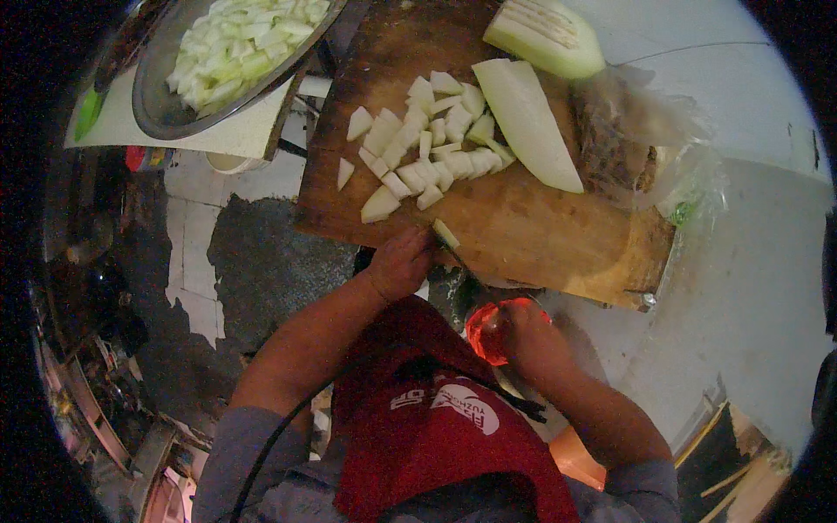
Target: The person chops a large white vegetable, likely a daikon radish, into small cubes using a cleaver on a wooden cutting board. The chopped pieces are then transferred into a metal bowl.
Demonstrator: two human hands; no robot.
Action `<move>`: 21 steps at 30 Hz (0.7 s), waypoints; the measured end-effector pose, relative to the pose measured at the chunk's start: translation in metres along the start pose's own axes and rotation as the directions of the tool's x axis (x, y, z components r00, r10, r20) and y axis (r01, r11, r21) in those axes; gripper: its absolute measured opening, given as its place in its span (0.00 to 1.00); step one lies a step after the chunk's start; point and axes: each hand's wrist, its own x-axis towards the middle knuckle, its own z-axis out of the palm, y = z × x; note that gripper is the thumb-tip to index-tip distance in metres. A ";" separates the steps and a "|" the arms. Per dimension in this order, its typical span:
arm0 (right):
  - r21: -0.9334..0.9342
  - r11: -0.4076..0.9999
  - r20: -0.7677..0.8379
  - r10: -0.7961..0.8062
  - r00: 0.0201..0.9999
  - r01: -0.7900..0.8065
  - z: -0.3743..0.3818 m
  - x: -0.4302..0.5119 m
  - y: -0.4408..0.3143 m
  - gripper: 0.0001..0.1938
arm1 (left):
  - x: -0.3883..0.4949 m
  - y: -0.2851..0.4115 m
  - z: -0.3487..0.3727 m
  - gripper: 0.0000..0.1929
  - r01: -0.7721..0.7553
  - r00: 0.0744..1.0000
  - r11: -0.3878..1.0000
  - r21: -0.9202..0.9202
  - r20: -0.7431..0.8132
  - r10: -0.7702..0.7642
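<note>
My left hand (402, 261) is at the near edge of a wooden cutting board (556, 242), fingers bent. A narrow pale slice of gourd or melon (446, 233) is right beside its fingertips; whether the fingers grip anything is hidden. A thin dark knife blade (467, 265), seen nearly edge-on, slants from that slice towards my right hand (526, 337). That hand is curled round the handle end, the handle itself covered. Beyond them lies a loose heap of cut pale chunks (425, 144). A long peeled wedge (529, 124) rests against the heap's right side.
A larger peeled piece (546, 39) with its seed cavity exposed lies at the far edge. Clear plastic bags (660, 144) crumple at the right. On a stand at upper left, a metal basin (153, 108) holds many cut chunks. A bright red translucent object (487, 333) is below my right hand.
</note>
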 end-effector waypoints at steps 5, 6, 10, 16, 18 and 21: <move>0.020 0.997 -0.086 -0.068 0.994 0.070 0.008 0.035 0.020 0.21 | -0.002 -0.003 0.003 0.14 0.046 0.998 0.997 -0.063 0.048 -0.043; 0.034 0.995 -0.117 -0.094 0.989 0.099 0.006 0.034 0.025 0.21 | -0.002 -0.004 0.003 0.14 0.031 0.999 0.996 -0.088 0.014 -0.030; 0.130 0.981 -0.156 -0.124 0.980 0.145 -0.007 0.016 0.028 0.20 | -0.005 -0.005 0.002 0.15 0.197 0.967 0.978 -0.069 0.181 -0.182; 0.048 0.993 -0.080 -0.105 0.991 0.109 -0.002 0.002 0.012 0.19 | -0.005 -0.001 -0.003 0.18 0.007 0.999 1.000 0.005 -0.051 -0.006; 0.005 0.994 -0.106 -0.107 0.989 0.108 0.004 0.000 0.010 0.18 | -0.004 -0.001 -0.006 0.18 0.004 0.999 1.000 0.013 -0.042 -0.003; -0.049 0.988 -0.157 -0.154 0.976 0.148 0.010 -0.002 0.011 0.18 | -0.001 -0.001 -0.010 0.18 -0.024 0.998 1.000 0.012 -0.050 0.024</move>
